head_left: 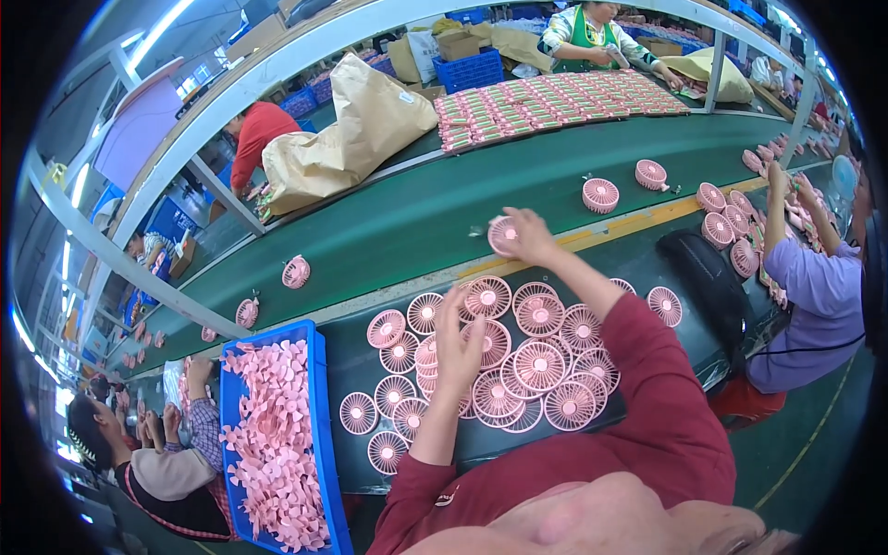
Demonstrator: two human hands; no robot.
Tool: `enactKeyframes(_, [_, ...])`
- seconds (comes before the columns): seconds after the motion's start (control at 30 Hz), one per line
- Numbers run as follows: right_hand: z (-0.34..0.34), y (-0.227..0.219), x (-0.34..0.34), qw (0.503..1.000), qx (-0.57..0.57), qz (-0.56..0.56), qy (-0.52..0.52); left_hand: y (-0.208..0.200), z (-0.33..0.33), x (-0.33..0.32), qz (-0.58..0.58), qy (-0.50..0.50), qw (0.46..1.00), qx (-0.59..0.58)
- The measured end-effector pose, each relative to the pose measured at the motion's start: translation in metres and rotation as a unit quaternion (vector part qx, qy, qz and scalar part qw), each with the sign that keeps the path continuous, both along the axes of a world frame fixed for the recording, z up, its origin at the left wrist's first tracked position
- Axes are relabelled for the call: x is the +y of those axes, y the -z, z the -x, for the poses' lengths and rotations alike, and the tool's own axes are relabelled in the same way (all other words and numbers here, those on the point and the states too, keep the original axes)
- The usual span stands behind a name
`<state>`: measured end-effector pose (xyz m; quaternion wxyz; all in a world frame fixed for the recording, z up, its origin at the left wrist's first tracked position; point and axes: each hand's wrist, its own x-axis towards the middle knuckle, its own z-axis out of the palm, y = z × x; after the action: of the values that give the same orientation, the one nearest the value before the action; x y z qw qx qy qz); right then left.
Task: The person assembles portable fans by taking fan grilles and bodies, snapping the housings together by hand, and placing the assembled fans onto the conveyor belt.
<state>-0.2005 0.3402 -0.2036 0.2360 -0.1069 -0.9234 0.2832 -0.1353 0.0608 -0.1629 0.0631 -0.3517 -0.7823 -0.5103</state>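
One round pink plastic fan head (502,238) is gripped by the curled right hand (534,239), the green conveyor belt (398,231) beyond it, while the part-open left hand (457,347), its hold unclear, has round pink slotted plastic grilles (539,366) around it.

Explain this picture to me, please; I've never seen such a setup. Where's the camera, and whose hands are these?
There's no robot here: a person works with bare hands. A wide fisheye camera on their head looks down, so straight edges bend. The maroon sleeves belong to the wearer. Their right hand holds a round pink fan piece near the close edge of the green belt. Their left hand is over loose pink grilles on the table; contact is unclear. Left of them, a blue crate holds pink blades.
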Motion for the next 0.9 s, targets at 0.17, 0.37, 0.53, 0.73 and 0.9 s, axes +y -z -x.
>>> enactKeyframes(0.17, [-0.104,-0.039,0.043,0.996,-0.054,-0.061,-0.030,-0.002,-0.025,-0.004,0.088,0.112,0.984,0.106])
enactKeyframes(0.37, [-0.259,-0.074,0.077,0.992,-0.109,-0.050,0.032,-0.005,-0.055,0.007,0.213,0.212,0.944,0.134])
enactKeyframes(0.53, [-0.341,-0.027,0.083,0.975,-0.191,-0.051,0.102,0.009,-0.064,0.018,0.284,0.220,0.921,0.153])
enactKeyframes(0.73, [-0.322,-0.003,0.041,0.978,-0.135,-0.055,0.152,0.010,-0.068,0.023,0.276,0.189,0.932,0.144])
enactKeyframes(0.9, [-0.287,0.015,0.034,0.984,-0.086,-0.080,0.134,0.013,-0.072,0.024,0.278,0.150,0.937,0.149])
